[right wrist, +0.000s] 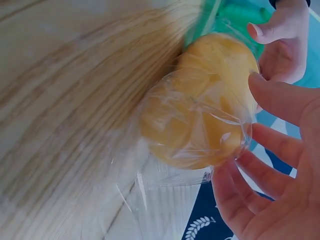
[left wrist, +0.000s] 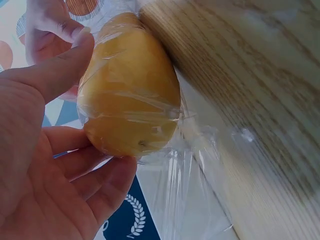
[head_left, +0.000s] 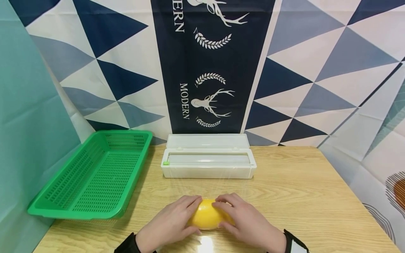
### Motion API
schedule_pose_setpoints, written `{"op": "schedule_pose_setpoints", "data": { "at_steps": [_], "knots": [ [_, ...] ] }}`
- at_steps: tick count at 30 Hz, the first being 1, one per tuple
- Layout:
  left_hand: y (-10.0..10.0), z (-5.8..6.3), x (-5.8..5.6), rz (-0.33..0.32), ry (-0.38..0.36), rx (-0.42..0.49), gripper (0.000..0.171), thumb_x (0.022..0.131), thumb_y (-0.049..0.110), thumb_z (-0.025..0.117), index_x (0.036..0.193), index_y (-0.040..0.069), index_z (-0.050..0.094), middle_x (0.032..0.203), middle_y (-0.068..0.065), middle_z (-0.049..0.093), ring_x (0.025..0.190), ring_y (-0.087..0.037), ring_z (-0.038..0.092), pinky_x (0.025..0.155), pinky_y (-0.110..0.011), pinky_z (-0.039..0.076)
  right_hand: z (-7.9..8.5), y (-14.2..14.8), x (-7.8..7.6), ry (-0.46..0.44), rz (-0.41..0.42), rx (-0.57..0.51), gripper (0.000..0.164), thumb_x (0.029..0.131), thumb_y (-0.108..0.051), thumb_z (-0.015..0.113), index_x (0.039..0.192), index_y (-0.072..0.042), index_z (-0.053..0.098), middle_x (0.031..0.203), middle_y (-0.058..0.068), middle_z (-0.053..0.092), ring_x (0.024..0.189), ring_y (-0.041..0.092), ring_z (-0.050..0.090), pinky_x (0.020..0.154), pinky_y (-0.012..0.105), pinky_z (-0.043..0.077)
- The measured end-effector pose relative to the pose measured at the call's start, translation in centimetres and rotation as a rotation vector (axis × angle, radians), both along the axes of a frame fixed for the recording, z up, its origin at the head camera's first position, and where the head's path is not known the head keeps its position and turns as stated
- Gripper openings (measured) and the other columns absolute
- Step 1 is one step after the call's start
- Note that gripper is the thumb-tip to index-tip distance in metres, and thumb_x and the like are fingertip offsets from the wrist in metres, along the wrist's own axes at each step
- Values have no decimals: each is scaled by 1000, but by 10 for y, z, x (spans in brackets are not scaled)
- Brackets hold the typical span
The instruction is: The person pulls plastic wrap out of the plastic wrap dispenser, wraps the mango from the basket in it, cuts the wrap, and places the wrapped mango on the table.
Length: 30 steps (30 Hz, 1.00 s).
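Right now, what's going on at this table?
A person's left hand and right hand hold a yellow fruit from both sides. Clear film covers at least part of it, with more film trailing off. Beyond it on the table sits a white box, lid open; a green basket is at left.

Fruit [head_left: 205,215] in glossy, crinkled plastic film [right wrist: 192,115]; tbl [head_left: 316,189] wood-grain w/ sheen; bskt [head_left: 101,179] plastic.

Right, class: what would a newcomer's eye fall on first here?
Probably the bright yellow fruit, clear film over it, held between both hands low in the head view. Next, the large green basket to the left, then the white box behind the fruit, its lid open.
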<state>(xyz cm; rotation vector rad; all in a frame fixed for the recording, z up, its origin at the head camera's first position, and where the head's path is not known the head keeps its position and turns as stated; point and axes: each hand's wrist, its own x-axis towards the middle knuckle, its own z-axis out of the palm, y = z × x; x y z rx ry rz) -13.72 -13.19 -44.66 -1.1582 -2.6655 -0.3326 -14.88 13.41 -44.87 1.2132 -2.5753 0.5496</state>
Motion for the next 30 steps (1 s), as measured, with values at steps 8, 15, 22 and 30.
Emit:
{"op": "schedule_pose_setpoints", "data": {
  "at_steps": [8, 15, 22, 30],
  "knots": [
    [0, -2, -4, 25, -63, -15, 88, 79, 50, 80, 144, 1, 46, 140, -9, 54, 123, -20, 55, 100, -36, 49, 3, -2, -3, -56, -33, 56, 54, 80, -34, 84, 128, -17, 64, 123, -5, 56, 104, 11, 52, 85, 32, 54],
    [0, -6, -10, 31, -87, -19, 92, 77, 51, 82, 146, 4, 44, 139, -7, 54, 123, -19, 54, 99, -36, 50, 5, -4, -8, -125, -45, 111, 60, 79, -33, 85, 131, -16, 61, 124, -1, 57, 106, 15, 53, 88, 34, 53],
    [0, -10, -15, 39, -104, -35, 95, 78, 54, 80, 148, 5, 41, 143, -6, 51, 128, -22, 49, 102, -39, 47, 2, -3, -16, -147, -31, 128, 65, 76, -30, 88, 132, -14, 60, 124, 0, 58, 112, 17, 54, 92, 37, 52],
    [-2, -8, -22, 77, -185, -47, 96, 79, 50, 80, 152, 4, 37, 148, -8, 48, 138, -27, 41, 107, -44, 42, 4, -3, -24, -168, -18, 159, 74, 71, -29, 91, 135, -10, 58, 127, 3, 58, 114, 21, 55, 95, 41, 51]
  ]
}}
